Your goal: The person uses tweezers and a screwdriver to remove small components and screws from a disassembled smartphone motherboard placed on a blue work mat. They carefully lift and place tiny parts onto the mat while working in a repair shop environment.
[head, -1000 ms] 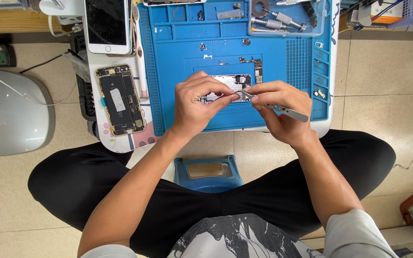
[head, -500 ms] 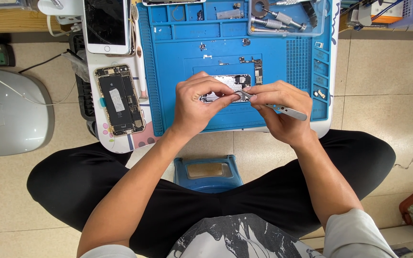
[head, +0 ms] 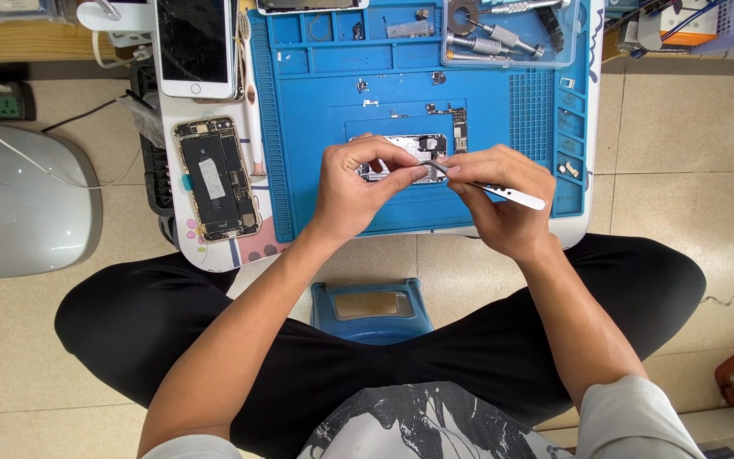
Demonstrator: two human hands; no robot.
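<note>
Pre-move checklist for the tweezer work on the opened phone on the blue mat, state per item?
1. Left hand steadies the opened phone: ok.
2. Right hand grips the tweezers: ok.
3. Tweezer tip on the right part: cannot tell, fingers hide it.
4. Phone lies flat inside the blue mat: ok.
5. Loose small parts sit clear of both hands: ok.
6. Second opened phone parked off the mat, left: ok.

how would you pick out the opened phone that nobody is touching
Start at the blue work mat and look off its left edge. Two phones lie there: the opened phone is the nearer one, its dark insides showing, while the phone above it shows a cracked screen.
</note>
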